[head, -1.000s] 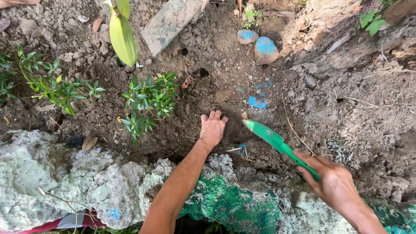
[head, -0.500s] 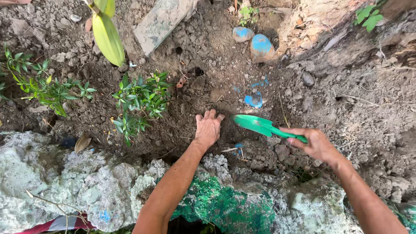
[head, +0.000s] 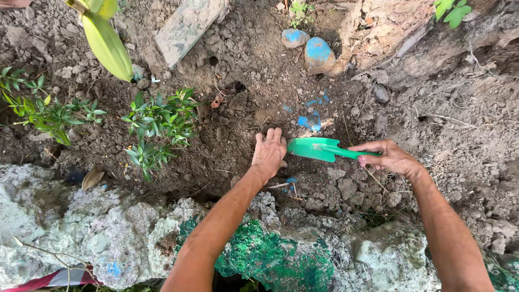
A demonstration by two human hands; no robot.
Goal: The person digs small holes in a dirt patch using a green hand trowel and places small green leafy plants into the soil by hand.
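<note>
Left hand (head: 269,152) lies open, flat on the soil (head: 232,135), my right hand (head: 390,159) grips a green trowel (head: 323,149), small shrubs (head: 157,127) and blue-painted stones (head: 318,54) nearby.

Bare soil (head: 232,135) lies open between small plant (head: 159,127) and blue stones (head: 318,54)

The little green trowel (head: 324,149) looks like smooth plastic with a soft shine. The soil (head: 238,135) is brown, dry and crumbly, full of hard lumps and small stones. The low stone edge (head: 97,232) is rough and chalky, pale grey, with a bumpy patch of green paint (head: 270,254) on it. Two round stones (head: 318,53) are dull grey with flaky blue paint on top. The small plant (head: 159,127) has smooth leaves, a bit shiny. The big yellow-green leaf (head: 108,46) looks waxy and smooth.
</note>
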